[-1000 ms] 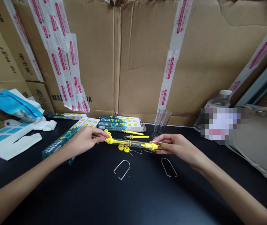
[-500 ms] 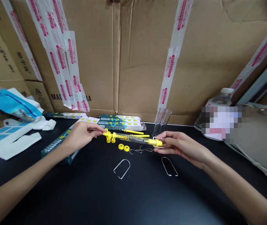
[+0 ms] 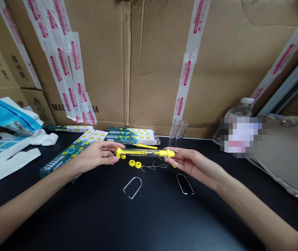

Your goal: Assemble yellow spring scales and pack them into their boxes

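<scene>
Yellow-ended clear tube [image 3: 151, 152], held nearly level above the black counter [image 3: 149, 219], left hand [image 3: 93, 157] pinching one end, right hand [image 3: 194, 162] grasping the other! Looks light, stiff, slick, probably plastic; those end caps offer surest hold. Nearby lie bent wire loops [image 3: 141, 182] and chunky yellow rings [image 3: 131, 165].

Table [image 3: 149, 219]: black surface. Directly on it: cartons [image 3: 131, 136], two near yellow rings [image 3: 138, 165], wire hooks [image 3: 154, 168], yellow rod [image 3: 146, 146], two wire loops [image 3: 136, 191] set apart, bottle [image 3: 246, 108], bag [image 3: 290, 153] at right.
</scene>
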The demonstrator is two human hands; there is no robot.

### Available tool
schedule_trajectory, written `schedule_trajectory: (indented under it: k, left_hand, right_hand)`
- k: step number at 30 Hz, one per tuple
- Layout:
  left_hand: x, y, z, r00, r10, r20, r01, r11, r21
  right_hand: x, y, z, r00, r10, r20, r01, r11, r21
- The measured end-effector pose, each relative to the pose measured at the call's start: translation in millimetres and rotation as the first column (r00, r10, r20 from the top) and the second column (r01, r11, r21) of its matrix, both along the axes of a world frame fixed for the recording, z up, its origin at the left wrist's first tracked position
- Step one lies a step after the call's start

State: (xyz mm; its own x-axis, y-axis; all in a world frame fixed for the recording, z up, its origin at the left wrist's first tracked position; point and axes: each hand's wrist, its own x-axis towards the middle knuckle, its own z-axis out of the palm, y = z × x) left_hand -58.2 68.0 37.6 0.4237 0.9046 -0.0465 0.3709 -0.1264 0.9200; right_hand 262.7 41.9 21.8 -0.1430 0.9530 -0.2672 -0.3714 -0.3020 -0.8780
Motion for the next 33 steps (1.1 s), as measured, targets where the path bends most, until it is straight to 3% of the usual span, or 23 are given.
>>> schedule_trajectory:
  k: [5, 17, 21, 26, 33]
  left_hand:
    - [7, -10, -1.9, 0.996, -0.069, 0.053, 0.076, 0.989, -0.127]
    - [24, -27, 8.4, 0.997, -0.069, -0.034, 0.058, 0.969, -0.242]
    - [24, -26, 3.7, 0.992, -0.128, -0.016, 0.119, 0.959, -0.257]
    - [23, -26, -4.6, 0.983, -0.185, -0.002, 0.179, 0.953, -0.246]
    - [23, -23, -3.4, 0.988, -0.146, 0.054, 0.153, 0.975, -0.162]
  right_hand:
    - [0, -1, 1.0, 0.998, 0.015, -0.065, -0.015, 1.000, -0.003]
    - [-8, -5, 5.4, 0.983, -0.053, -0.178, 0.060, 0.998, 0.033]
    - [-13, -10, 5.0, 0.982, -0.060, -0.181, 0.077, 0.993, 0.090]
    - [-17, -15, 5.5, 0.990, 0.015, -0.140, 0.006, 0.989, 0.147]
    - [-21, -17, 3.5, 0.996, 0.033, -0.078, -0.021, 0.989, 0.148]
